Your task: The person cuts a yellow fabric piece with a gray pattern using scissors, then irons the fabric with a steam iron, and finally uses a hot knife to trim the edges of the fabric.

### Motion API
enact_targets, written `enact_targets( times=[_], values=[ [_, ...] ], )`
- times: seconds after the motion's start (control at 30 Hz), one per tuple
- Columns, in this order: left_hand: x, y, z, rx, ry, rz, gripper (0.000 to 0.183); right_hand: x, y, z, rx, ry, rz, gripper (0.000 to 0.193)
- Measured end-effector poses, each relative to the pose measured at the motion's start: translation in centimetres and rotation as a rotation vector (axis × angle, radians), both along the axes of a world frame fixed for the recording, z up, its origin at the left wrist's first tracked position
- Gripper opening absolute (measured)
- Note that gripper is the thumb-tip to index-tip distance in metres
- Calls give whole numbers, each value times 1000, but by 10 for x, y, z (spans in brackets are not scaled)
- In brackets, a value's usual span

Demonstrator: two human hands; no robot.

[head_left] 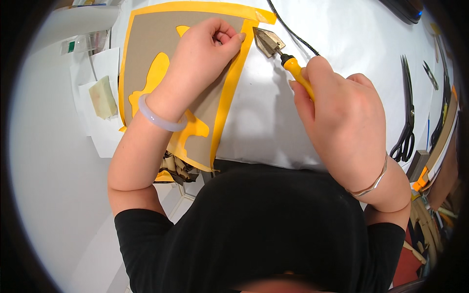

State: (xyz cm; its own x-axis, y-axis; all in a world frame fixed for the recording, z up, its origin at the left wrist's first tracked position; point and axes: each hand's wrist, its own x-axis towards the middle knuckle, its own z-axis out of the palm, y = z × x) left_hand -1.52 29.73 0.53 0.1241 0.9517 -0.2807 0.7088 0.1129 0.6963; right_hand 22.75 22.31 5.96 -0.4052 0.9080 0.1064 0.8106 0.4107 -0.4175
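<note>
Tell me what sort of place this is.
Probably a craft or sewing workroom: a flat grey-brown panel with yellow edging and yellow shapes on a white work surface, a yellow-handled tool with a pointed metal head in the right hand, and long black scissors at the right.

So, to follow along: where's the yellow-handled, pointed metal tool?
In the head view, the tool is upper right of centre, in the right hand, beside the yellow border of the taupe panel.
</note>
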Motion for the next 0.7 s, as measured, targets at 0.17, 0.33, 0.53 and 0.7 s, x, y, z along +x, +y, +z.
enact_targets(
  times=[0.17, 0.33, 0.53, 0.7],
  values=[
    [-1, -1, 0, 16, -32, -4, 23, -7, 6, 2, 12, -100, 26, 23],
    [-4, -3, -1, -17, -56, 16, 19, -13, 14, 4, 33, -127, 35, 22],
    [-5, -4, -2, -22, -78, 1, 17, -11, 16, 7, 18, -154, 65, 22],
    [-6, -10, -1, 26, -120, 8, 17, -7, 16, 13, 0, -69, 21, 22]
  ],
)
